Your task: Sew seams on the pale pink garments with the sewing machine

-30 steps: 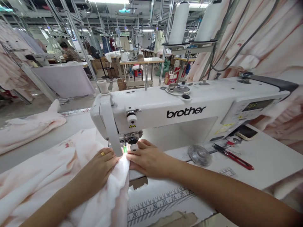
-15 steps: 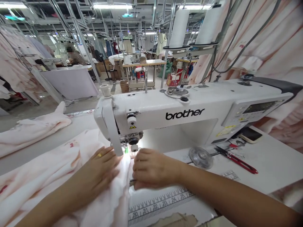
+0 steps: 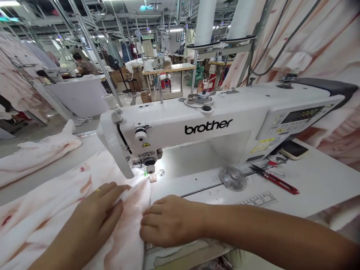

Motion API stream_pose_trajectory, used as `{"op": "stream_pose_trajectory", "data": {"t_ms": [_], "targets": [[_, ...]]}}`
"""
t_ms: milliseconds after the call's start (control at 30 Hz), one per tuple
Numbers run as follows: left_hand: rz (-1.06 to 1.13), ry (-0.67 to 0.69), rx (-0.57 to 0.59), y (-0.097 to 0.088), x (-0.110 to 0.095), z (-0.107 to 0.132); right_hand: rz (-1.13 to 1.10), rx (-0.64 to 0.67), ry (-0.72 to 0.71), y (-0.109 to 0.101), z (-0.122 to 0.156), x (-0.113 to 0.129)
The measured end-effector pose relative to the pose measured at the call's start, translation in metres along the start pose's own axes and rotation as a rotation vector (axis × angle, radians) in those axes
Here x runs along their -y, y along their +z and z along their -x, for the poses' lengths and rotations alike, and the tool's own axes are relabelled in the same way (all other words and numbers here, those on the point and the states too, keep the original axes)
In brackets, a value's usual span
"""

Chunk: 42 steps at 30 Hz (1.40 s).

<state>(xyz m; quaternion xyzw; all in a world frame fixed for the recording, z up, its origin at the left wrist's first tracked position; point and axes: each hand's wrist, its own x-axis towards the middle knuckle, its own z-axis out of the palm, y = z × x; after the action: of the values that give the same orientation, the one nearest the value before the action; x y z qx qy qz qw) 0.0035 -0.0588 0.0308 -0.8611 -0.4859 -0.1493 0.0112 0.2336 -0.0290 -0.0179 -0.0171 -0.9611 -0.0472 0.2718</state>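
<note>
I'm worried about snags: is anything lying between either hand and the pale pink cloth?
Nothing visible. The left hand pinches a fold of the cloth, and the right hand is at its right edge. The red snips and clear disc lie farther right, off the cloth.

Your left hand (image 3: 97, 210) pinches the pale fabric (image 3: 135, 213), your right hand (image 3: 171, 221) curls at its border near the desk (image 3: 320, 180), by the front edge, and red snips (image 3: 277, 180) lie toward the right edge.
</note>
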Motion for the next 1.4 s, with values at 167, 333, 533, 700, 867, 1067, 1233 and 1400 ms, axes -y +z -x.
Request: {"op": "stream_pose_trajectory", "data": {"t_ms": [167, 333, 533, 700, 867, 1067, 1233, 1400], "targets": [[-0.029, 0.147, 0.116, 0.001, -0.014, -0.010, -0.033, 0.065, 0.045, -0.001, 0.008, -0.007], [-0.062, 0.255, 0.141, 0.016, -0.014, -0.005, -0.050, 0.058, -0.059, 0.001, 0.008, -0.007], [0.004, 0.137, 0.063, 0.015, -0.012, -0.003, -0.088, 0.019, -0.088, -0.002, 0.008, -0.007], [0.024, 0.217, 0.144, 0.027, -0.014, -0.001, -0.077, 0.055, -0.075, -0.002, 0.009, -0.007], [0.073, 0.184, 0.098, 0.034, -0.012, -0.008, -0.031, 0.084, -0.054, -0.006, 0.008, -0.009], [0.023, 0.222, 0.109, 0.031, -0.002, -0.032, -0.037, 0.145, 0.117, -0.004, 0.008, -0.021], [0.002, 0.238, 0.190, 0.020, -0.001, -0.034, -0.055, 0.164, 0.106, -0.012, 0.005, -0.024], [-0.156, 0.249, 0.069, 0.009, -0.013, -0.006, -0.070, 0.123, -0.091, -0.015, 0.002, -0.009]]}}
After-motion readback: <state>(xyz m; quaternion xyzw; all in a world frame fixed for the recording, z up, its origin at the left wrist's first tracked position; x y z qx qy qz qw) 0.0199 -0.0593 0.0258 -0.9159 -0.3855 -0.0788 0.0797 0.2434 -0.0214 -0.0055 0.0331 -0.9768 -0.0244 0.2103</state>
